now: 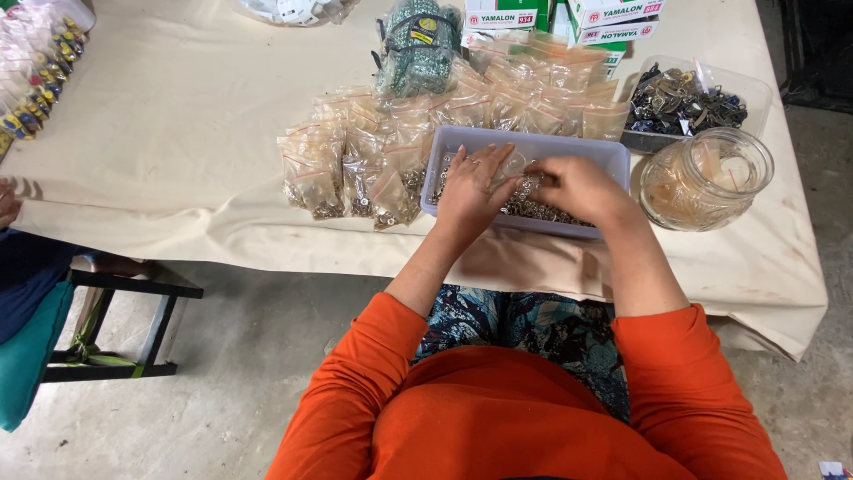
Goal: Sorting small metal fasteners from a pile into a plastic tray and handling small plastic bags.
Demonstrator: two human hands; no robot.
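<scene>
A shallow pale plastic tray (533,140) stands near the table's front edge, filled with small silvery metal rings (533,210). Both my hands are inside it. My left hand (473,182) lies palm down over the rings with its fingers spread, a ring on one finger. My right hand (577,185) is curled beside it, fingertips pinched among the metal pieces next to the left hand's fingers. What sits between the fingertips is too small to make out. Orange sleeves cover my upper arms.
Many small clear bags of metal parts (355,169) lie left of and behind the tray. A glass jar (706,178) and a clear tub of dark metal pieces (684,102) stand to the right. Boxes (613,20) sit at the back. Another person's arm (9,204) shows at the left.
</scene>
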